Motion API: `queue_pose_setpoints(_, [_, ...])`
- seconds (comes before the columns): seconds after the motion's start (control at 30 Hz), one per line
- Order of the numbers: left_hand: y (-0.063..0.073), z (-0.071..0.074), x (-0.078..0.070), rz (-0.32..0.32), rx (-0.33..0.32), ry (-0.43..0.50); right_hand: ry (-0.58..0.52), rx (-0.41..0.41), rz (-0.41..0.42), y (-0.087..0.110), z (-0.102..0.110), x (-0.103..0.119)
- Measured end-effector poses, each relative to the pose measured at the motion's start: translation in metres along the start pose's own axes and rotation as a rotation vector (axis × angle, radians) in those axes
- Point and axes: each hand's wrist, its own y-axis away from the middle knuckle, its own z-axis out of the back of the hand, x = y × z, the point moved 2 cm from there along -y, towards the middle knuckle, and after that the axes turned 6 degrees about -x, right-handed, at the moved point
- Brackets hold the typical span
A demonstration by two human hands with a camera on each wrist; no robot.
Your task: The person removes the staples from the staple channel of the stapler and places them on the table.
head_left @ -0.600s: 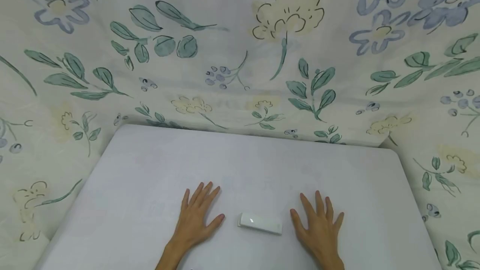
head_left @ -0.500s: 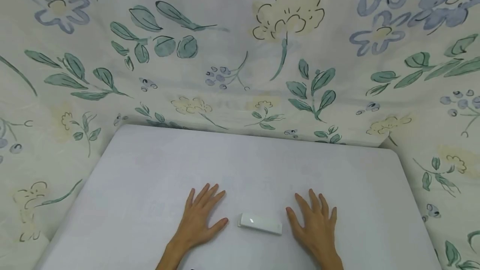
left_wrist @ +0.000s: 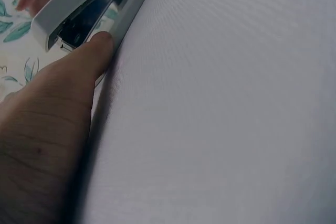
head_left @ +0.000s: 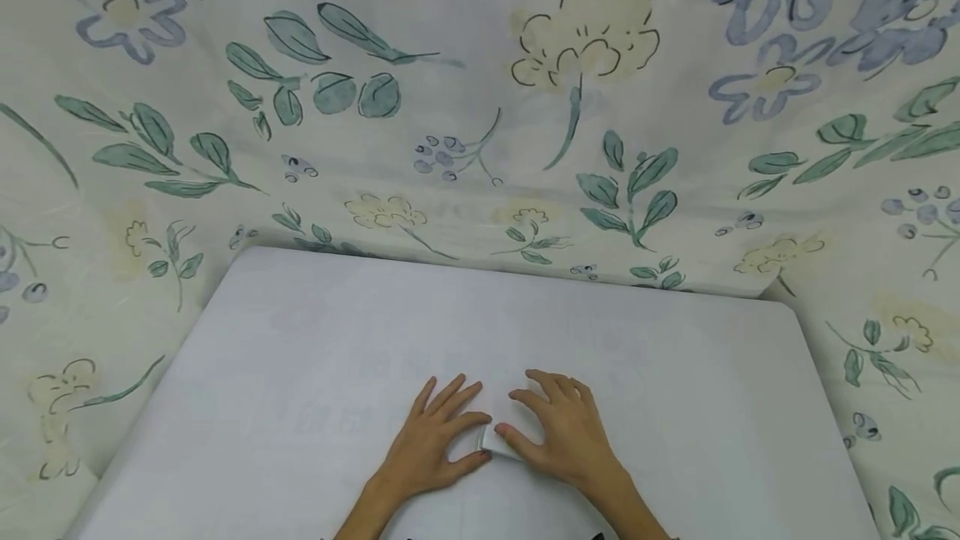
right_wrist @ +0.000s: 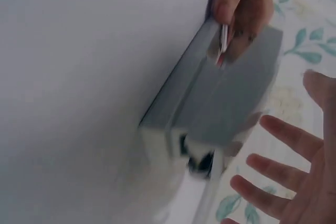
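A white stapler (head_left: 498, 443) lies on the white table between both hands; its right part is hidden under the right hand in the head view. My left hand (head_left: 423, 450) grips its left end between thumb and index finger, the other fingers spread. In the left wrist view the left thumb (left_wrist: 100, 48) lies against the base, by the stapler's open mouth and dark metal inside (left_wrist: 86, 17). Over the right part hovers my right hand (head_left: 566, 432), fingers parted. The right wrist view shows its fingers (right_wrist: 283, 169) spread beside the grey-white stapler body (right_wrist: 220, 98).
The white table (head_left: 315, 323) has rounded far corners. Behind and beside it hangs floral-patterned cloth (head_left: 450, 90).
Both hands have moved inward to the stapler, the right one further, from its right side to over it. The left thumb and index have come round its left end. The view has shifted slightly.
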Motion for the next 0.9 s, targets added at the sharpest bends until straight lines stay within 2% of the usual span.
queue_pose_setpoints(0.07, [0.001, -0.001, 0.001, -0.014, -0.008, 0.013, -0.001, 0.037, 0.054, -0.003, -0.003, 0.007])
queue_pose_setpoints(0.27, [0.001, -0.002, 0.002, -0.025, -0.005, 0.027, -0.011, 0.143, 0.132, -0.007, -0.01, 0.02])
queue_pose_setpoints(0.47, [0.001, -0.001, 0.002, -0.022, 0.003, 0.027, 0.053, 0.163, 0.155, -0.01, -0.009, 0.024])
queue_pose_setpoints(0.63, [0.001, 0.0, 0.003, -0.014, 0.004, 0.026, 0.054, 0.186, 0.159, -0.011, -0.008, 0.026])
queue_pose_setpoints(0.9, [0.001, 0.002, 0.005, -0.031, -0.007, 0.007, 0.061, 0.151, 0.173, -0.012, -0.01, 0.028])
